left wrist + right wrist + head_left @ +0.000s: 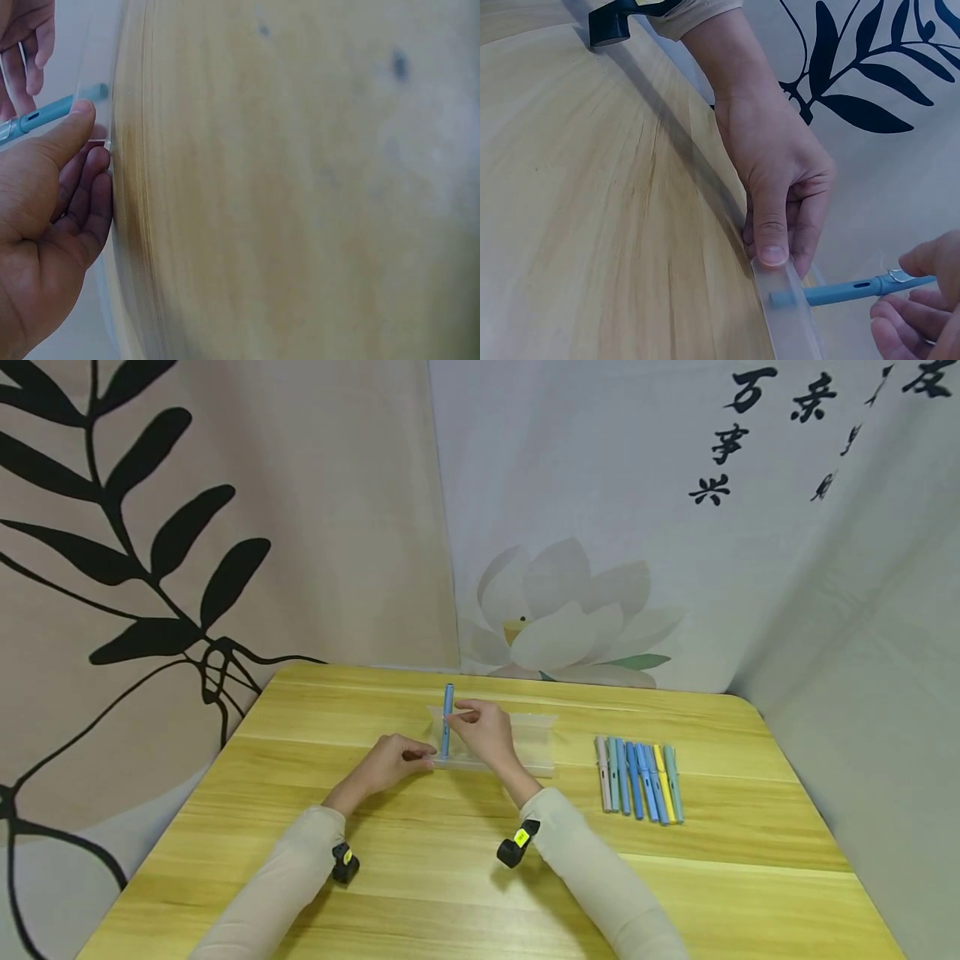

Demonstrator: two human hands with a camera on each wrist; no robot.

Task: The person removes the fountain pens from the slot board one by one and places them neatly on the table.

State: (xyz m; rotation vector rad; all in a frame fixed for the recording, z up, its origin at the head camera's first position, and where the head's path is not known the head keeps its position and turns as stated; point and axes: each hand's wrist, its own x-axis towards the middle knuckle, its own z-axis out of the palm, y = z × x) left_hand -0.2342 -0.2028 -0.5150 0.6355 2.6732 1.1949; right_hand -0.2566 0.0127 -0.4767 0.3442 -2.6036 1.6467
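Observation:
A clear plastic pen holder [534, 745] lies toward the back of the table. My left hand [392, 762] pinches its front left corner, with the thumb [772, 251] on the clear front strip [789, 322]. A blue fountain pen [447, 722] stands at the holder's left end, its lower tip behind that see-through strip. My right hand [483, 733] pinches the pen by its upper part, near the metal clip [897, 276]. In the left wrist view the pen [49, 114] crosses just beyond my left thumb.
To the right, several capped pens [637, 781] in grey, teal, blue and yellow lie side by side in a row. Printed cloth hangs [360, 527] right behind the wooden table [435, 877]. Each sleeve carries a black wrist camera [517, 843].

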